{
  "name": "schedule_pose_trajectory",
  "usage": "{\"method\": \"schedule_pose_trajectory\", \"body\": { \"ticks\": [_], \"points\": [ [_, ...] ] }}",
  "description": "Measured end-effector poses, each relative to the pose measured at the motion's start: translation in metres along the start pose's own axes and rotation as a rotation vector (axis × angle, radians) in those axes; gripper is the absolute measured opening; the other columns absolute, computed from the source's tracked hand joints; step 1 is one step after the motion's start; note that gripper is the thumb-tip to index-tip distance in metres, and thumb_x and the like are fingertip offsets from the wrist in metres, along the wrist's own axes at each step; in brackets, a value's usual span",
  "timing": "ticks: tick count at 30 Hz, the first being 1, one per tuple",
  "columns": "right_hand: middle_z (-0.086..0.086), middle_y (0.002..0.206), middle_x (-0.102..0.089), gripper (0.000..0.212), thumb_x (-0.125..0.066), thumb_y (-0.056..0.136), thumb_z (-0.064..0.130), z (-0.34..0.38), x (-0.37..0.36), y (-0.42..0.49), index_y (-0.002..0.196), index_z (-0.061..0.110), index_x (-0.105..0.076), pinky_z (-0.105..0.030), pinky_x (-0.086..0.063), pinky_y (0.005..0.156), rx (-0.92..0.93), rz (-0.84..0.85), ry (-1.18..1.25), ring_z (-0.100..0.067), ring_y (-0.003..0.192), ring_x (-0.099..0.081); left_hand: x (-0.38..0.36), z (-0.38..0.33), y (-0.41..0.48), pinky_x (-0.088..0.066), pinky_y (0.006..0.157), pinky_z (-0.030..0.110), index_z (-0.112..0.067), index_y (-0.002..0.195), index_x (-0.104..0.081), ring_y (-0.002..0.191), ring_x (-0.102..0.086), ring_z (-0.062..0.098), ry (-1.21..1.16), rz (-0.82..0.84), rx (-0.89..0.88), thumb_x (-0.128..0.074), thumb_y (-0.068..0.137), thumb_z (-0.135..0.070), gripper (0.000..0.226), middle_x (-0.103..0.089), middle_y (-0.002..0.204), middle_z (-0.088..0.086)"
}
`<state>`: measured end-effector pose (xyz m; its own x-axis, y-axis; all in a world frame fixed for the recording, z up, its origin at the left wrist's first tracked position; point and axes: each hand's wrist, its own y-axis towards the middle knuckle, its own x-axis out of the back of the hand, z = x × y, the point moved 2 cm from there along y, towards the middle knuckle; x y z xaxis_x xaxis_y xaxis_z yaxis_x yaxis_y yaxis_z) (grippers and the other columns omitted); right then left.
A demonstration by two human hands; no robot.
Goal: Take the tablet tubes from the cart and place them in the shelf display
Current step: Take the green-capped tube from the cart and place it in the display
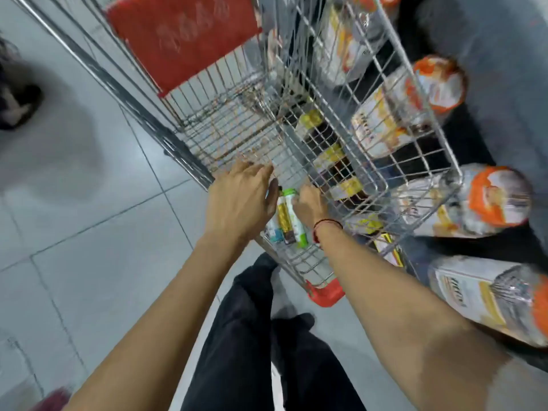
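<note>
**Desk:** What does the head view show?

**Photographer:** A person leans over a wire shopping cart (pixel 237 134) on a grey tiled floor (pixel 89 232), both bare arms reaching into the near end of the basket. A red plastic flap (pixel 184 40) hangs at the cart's far end; a red corner bumper (pixel 326 293) marks the near corner.

**Desk:** And the tablet tubes?

**Photographer:** A cluster of about 3 tablet tubes (pixel 289 218) lies at the near end of the cart, between the hands. The clearest is white with a green cap; beside it are a yellow-and-brown one and a blue-and-white one.

**Desk:** The hands?

**Photographer:** The left hand (pixel 240 203) is spread, fingers apart, resting over the left side of the cluster. The right hand (pixel 308 203), a red cord (pixel 324 225) at its wrist, is curled at the capped end of the green tube, touching it; motion blur hides whether it has closed around it.

**Desk:** Anything else?

**Photographer:** Right of the cart, a wire shelf display (pixel 400 114) carries yellow-topped boxes (pixel 326 161), with orange-capped bottles (pixel 439 84) on its right side. Dark trousers (pixel 252 336) fill the bottom centre.
</note>
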<state>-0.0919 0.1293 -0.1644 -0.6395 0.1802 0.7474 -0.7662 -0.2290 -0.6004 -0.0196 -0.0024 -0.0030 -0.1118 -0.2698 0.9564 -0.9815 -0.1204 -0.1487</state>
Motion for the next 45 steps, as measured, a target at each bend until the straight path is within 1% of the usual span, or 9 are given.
{"method": "schedule_pose_trajectory", "body": {
  "ticks": [2, 6, 13, 18, 22, 25, 30, 41, 45],
  "points": [
    [-0.025, 0.134, -0.048, 0.038, -0.049, 0.094, 0.015, 0.004, -0.004, 0.011, 0.126, -0.006, -0.044, -0.039, -0.041, 0.097, 0.011, 0.032, 0.019, -0.036, 0.124, -0.046, -0.002, 0.002, 0.003, -0.053, 0.073, 0.045, -0.007, 0.11, -0.061, 0.106, -0.059, 0.032, -0.048, -0.028, 0.001, -0.043, 0.094, -0.026, 0.031, -0.071, 0.105, 0.014],
    [-0.025, 0.12, -0.057, 0.035, -0.056, 0.092, 0.02, 0.004, -0.016, 0.029, 0.118, -0.002, -0.049, -0.032, -0.039, 0.071, -0.025, 0.066, 0.061, -0.038, 0.108, -0.056, -0.007, 0.003, 0.003, -0.051, 0.07, 0.041, -0.01, 0.106, -0.061, 0.103, -0.06, 0.029, -0.015, -0.048, -0.027, -0.041, 0.094, -0.03, 0.03, -0.071, 0.101, 0.009],
    [-0.023, 0.122, -0.056, 0.033, -0.057, 0.091, 0.017, 0.003, -0.015, 0.033, 0.118, 0.0, -0.049, -0.036, -0.045, 0.081, -0.003, 0.084, 0.032, -0.037, 0.11, -0.055, -0.011, 0.004, 0.002, -0.048, 0.063, 0.036, -0.011, 0.102, -0.063, 0.095, -0.061, 0.028, -0.021, -0.101, -0.026, -0.045, 0.092, -0.03, 0.028, -0.072, 0.093, 0.007],
    [-0.025, 0.114, -0.057, 0.021, -0.052, 0.093, 0.013, -0.008, 0.015, 0.01, 0.108, -0.002, -0.052, -0.036, -0.045, 0.072, -0.007, 0.011, 0.026, -0.037, 0.1, -0.058, -0.012, 0.004, 0.002, -0.035, 0.056, 0.029, -0.014, 0.102, -0.065, 0.089, -0.062, 0.026, 0.016, -0.119, -0.008, -0.045, 0.092, -0.031, 0.028, -0.072, 0.092, 0.004],
    [-0.024, 0.107, -0.06, 0.014, -0.055, 0.092, 0.012, -0.015, 0.055, -0.016, 0.097, -0.002, -0.056, -0.028, -0.041, 0.061, 0.008, -0.066, 0.072, -0.031, 0.087, -0.06, -0.008, 0.002, 0.0, -0.039, 0.055, 0.029, -0.014, 0.103, -0.065, 0.086, -0.063, 0.027, 0.003, -0.113, -0.003, -0.045, 0.093, -0.031, 0.028, -0.072, 0.093, 0.005],
    [-0.024, 0.112, -0.058, 0.026, -0.057, 0.092, 0.013, -0.019, 0.092, -0.041, 0.114, -0.002, -0.057, -0.035, -0.052, 0.073, 0.017, -0.161, 0.16, -0.035, 0.095, -0.061, -0.004, 0.001, -0.001, -0.039, 0.055, 0.03, -0.012, 0.102, -0.066, 0.086, -0.063, 0.029, -0.031, -0.103, -0.015, -0.047, 0.093, -0.029, 0.027, -0.072, 0.094, 0.009],
    [-0.024, 0.129, -0.049, 0.039, -0.056, 0.092, 0.017, -0.032, 0.167, -0.093, 0.127, 0.001, -0.049, -0.036, -0.042, 0.092, 0.048, -0.3, 0.328, -0.037, 0.118, -0.049, 0.008, -0.007, -0.001, -0.051, 0.071, 0.045, -0.006, 0.113, -0.06, 0.103, -0.057, 0.036, -0.169, -0.096, -0.034, -0.051, 0.093, -0.023, 0.027, -0.065, 0.114, 0.017],
    [-0.016, 0.121, -0.061, 0.04, -0.063, 0.085, 0.021, -0.094, 0.281, -0.262, 0.123, 0.012, -0.054, -0.029, -0.035, 0.093, 0.059, -0.765, 0.323, -0.031, 0.116, -0.052, 0.061, -0.178, 0.035, -0.04, 0.097, 0.05, 0.001, 0.135, -0.036, 0.126, -0.04, 0.04, -0.304, -0.186, -0.477, -0.052, 0.091, -0.015, 0.049, -0.039, 0.142, 0.025],
    [-0.011, 0.107, -0.067, 0.033, -0.065, 0.078, 0.019, -0.127, 0.304, -0.329, 0.11, 0.016, -0.059, -0.031, -0.039, 0.08, -0.004, -0.888, 0.278, -0.03, 0.101, -0.058, 0.071, -0.256, 0.032, -0.038, 0.099, 0.055, 0.008, 0.133, -0.035, 0.128, -0.037, 0.047, -0.332, -0.217, -0.731, -0.054, 0.087, -0.007, 0.052, -0.035, 0.141, 0.033]
  ]
}}
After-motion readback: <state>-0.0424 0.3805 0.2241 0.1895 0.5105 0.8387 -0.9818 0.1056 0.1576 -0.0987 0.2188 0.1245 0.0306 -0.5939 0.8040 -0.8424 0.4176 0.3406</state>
